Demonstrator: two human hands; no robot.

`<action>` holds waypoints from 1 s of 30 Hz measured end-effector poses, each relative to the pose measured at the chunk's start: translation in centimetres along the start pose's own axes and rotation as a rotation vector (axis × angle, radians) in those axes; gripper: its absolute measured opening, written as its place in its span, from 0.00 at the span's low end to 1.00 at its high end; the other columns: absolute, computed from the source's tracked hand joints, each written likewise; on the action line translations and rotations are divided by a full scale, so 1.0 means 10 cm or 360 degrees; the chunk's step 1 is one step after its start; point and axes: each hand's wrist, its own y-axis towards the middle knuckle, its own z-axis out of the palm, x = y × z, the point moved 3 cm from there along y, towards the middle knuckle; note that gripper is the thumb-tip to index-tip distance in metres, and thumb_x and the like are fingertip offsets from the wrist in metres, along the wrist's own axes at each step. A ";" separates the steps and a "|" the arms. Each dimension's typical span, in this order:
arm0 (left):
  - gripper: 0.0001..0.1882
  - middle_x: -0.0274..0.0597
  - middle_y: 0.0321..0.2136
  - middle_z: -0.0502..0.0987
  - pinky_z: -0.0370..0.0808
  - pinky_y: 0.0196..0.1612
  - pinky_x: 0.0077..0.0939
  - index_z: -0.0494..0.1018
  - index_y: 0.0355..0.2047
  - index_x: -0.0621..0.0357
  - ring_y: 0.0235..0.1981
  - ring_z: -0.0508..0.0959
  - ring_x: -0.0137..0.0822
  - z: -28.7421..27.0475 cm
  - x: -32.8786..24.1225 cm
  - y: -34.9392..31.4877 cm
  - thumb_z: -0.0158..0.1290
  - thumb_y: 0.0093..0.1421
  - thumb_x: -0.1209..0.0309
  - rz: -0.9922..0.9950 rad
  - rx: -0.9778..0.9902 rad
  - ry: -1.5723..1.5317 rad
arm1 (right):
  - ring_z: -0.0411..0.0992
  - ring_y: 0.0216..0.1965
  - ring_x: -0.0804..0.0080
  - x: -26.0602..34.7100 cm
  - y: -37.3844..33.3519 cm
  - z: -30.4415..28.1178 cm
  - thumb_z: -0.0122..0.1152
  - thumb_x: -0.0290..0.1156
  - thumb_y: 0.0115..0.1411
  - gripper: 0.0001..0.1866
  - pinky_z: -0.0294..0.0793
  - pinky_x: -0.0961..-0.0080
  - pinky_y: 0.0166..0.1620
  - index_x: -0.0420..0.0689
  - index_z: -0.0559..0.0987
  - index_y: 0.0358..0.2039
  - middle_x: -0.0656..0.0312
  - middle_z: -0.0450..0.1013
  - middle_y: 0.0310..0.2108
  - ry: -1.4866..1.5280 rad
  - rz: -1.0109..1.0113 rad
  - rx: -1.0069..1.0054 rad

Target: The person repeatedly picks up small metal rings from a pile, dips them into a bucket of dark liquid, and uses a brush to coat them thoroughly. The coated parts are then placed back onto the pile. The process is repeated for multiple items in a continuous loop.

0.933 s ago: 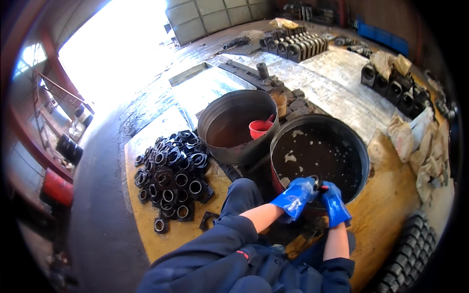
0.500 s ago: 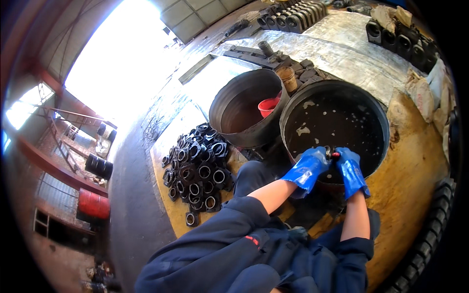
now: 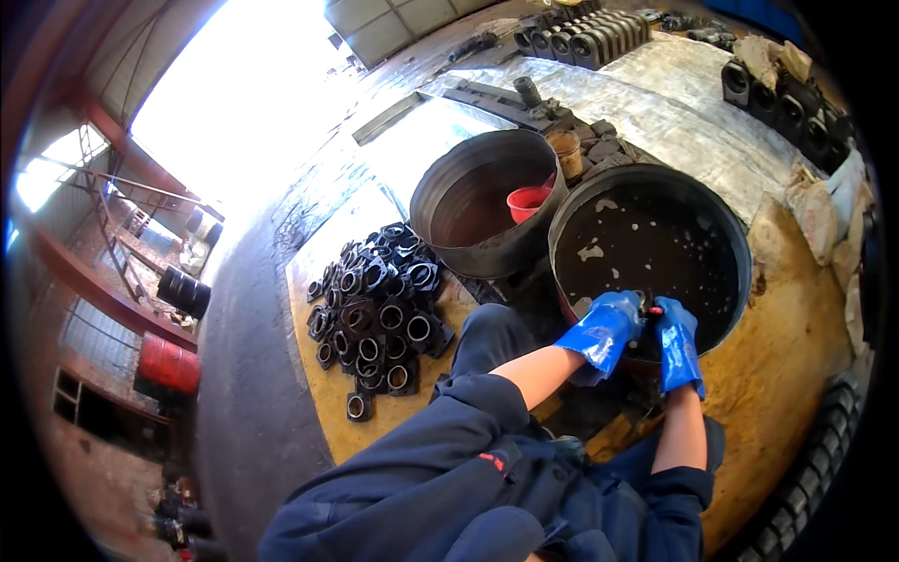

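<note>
Both hands wear long blue rubber gloves and meet over the near rim of a round drum (image 3: pixel 746 281) of dark liquid with pale flecks of foam. My left hand (image 3: pixel 616 323) is closed round a small dark part (image 3: pixel 643 300), mostly hidden by the glove. Close beside it, my right hand (image 3: pixel 676 332) grips a small tool with a red end (image 3: pixel 655 311); the rest of it cannot be made out. To the left, a pile of black square parts with round holes (image 3: pixel 370 349) lies on the yellowish floor sheet.
A second drum (image 3: pixel 440 248) of brownish liquid adjoins the first on the left, with a red plastic scoop (image 3: pixel 527 202) inside. Behind stand a rusty-looking bucket (image 3: pixel 566 155) and stone blocks (image 3: pixel 601 148). A ridged black tyre (image 3: pixel 810 468) lies at the right.
The view has shifted slightly, moving the drums and hands a little to the right in the picture. Both hands stay together over the drum, with the red-ended tool turned a little.
</note>
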 end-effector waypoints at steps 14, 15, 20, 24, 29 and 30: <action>0.24 0.52 0.49 0.82 0.79 0.53 0.45 0.78 0.53 0.49 0.50 0.81 0.53 0.02 0.10 0.04 0.55 0.64 0.49 -0.0062 -0.0055 -0.0106 | 0.78 0.45 0.46 0.14 -0.02 -0.10 0.56 0.34 0.62 0.09 0.79 0.59 0.45 0.51 0.83 0.37 0.54 0.81 0.42 0.0055 -0.0114 -0.0125; 0.24 0.52 0.49 0.82 0.79 0.53 0.45 0.78 0.53 0.49 0.50 0.81 0.53 0.02 0.11 0.05 0.55 0.64 0.49 -0.0065 -0.0058 -0.0108 | 0.79 0.47 0.50 0.13 0.03 -0.08 0.58 0.37 0.61 0.08 0.79 0.60 0.47 0.55 0.84 0.38 0.58 0.81 0.44 0.0026 -0.0052 -0.0034; 0.23 0.50 0.49 0.82 0.79 0.54 0.45 0.78 0.53 0.45 0.51 0.81 0.52 -0.05 -0.01 -0.03 0.55 0.63 0.49 -0.0037 -0.0025 -0.0114 | 0.79 0.48 0.53 -0.10 0.10 0.10 0.61 0.39 0.59 0.09 0.80 0.61 0.48 0.60 0.84 0.41 0.63 0.81 0.46 -0.0038 -0.0005 -0.0025; 0.22 0.50 0.48 0.82 0.79 0.53 0.46 0.78 0.52 0.44 0.50 0.82 0.52 -0.02 0.14 -0.04 0.55 0.63 0.50 -0.0077 -0.0069 -0.0092 | 0.78 0.46 0.48 0.12 0.04 0.04 0.57 0.37 0.61 0.08 0.79 0.58 0.45 0.55 0.82 0.37 0.57 0.81 0.42 -0.0023 -0.0079 -0.0033; 0.18 0.52 0.43 0.83 0.80 0.50 0.47 0.79 0.50 0.45 0.46 0.82 0.54 0.08 0.00 -0.03 0.57 0.63 0.54 0.0108 -0.0150 -0.0140 | 0.77 0.46 0.46 0.01 -0.09 -0.03 0.58 0.35 0.60 0.07 0.78 0.57 0.44 0.52 0.82 0.37 0.54 0.81 0.42 0.0098 -0.0064 -0.0065; 0.15 0.53 0.40 0.83 0.80 0.47 0.47 0.80 0.45 0.47 0.44 0.82 0.55 0.19 0.26 0.08 0.58 0.62 0.57 0.0173 -0.0357 -0.0271 | 0.77 0.47 0.46 0.14 -0.03 -0.03 0.60 0.35 0.59 0.08 0.78 0.57 0.45 0.52 0.83 0.38 0.54 0.81 0.42 0.0203 -0.0152 -0.0119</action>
